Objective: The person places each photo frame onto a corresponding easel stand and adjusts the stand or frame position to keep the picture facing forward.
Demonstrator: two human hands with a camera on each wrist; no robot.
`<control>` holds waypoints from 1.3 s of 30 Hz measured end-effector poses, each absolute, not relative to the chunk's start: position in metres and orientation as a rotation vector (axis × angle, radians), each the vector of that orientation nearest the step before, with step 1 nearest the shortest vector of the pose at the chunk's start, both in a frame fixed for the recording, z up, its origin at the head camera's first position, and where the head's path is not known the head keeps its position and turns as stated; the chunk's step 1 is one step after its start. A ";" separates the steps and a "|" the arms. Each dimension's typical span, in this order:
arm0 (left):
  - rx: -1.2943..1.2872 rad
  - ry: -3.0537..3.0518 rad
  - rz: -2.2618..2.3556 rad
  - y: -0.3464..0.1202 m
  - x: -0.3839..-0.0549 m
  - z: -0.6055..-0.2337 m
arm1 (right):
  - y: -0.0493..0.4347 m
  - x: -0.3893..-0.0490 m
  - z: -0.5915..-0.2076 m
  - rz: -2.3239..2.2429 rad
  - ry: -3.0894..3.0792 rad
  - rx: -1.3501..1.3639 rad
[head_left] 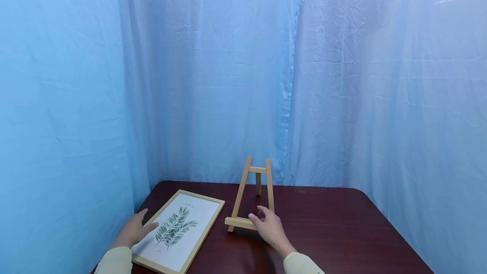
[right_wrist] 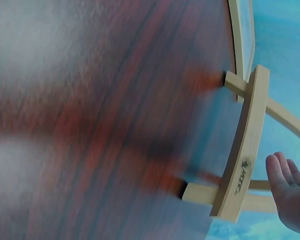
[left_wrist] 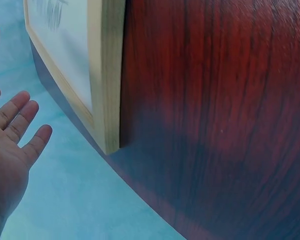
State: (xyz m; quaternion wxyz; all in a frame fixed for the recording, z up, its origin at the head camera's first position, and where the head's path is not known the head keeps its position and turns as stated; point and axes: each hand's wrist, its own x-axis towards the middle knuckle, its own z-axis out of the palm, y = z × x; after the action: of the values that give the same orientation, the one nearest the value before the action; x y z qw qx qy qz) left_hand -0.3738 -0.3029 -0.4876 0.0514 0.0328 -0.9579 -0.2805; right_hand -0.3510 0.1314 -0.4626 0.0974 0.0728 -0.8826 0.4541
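A picture frame (head_left: 179, 231) with a pale wood border and a green leaf print lies flat on the left side of the table. Over its left edge hovers my left hand (head_left: 135, 228), thumb and fingers spread; in the left wrist view that hand (left_wrist: 10, 150) is apart from the frame's wooden side (left_wrist: 110, 75). A small wooden easel (head_left: 240, 195) stands upright right of the frame. My right hand (head_left: 271, 227) is at the right end of its ledge (right_wrist: 247, 145), fingers slightly bent. Whether it touches the easel is unclear.
The dark red wood table (head_left: 327, 223) has rounded far corners. Light blue curtains (head_left: 236, 75) hang behind it and along both sides. In the right wrist view, dark lettering shows on the easel's ledge.
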 end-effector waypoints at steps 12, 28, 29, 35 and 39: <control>0.108 -2.894 -0.854 -0.314 -0.372 -0.497 | 0.104 -0.342 -0.472 1.527 -2.565 0.330; 0.127 -2.903 -0.876 -0.320 -0.366 -0.502 | 0.068 -0.331 -0.490 1.574 -2.480 0.318; 0.136 -2.906 -0.880 -0.319 -0.367 -0.502 | 0.067 -0.330 -0.491 1.574 -2.479 0.308; 0.200 -2.914 -0.915 -0.317 -0.367 -0.503 | 0.059 -0.329 -0.496 1.565 -2.487 0.268; 0.218 -2.914 -0.918 -0.316 -0.366 -0.503 | 0.056 -0.328 -0.498 1.572 -2.503 0.250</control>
State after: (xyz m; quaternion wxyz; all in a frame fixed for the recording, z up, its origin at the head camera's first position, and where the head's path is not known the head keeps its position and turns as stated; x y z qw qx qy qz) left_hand -0.3665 -0.3157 -0.5034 0.0394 0.0711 -0.9507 -0.2994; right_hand -0.3277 0.0556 -0.4983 0.0876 0.0838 -0.8406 0.5279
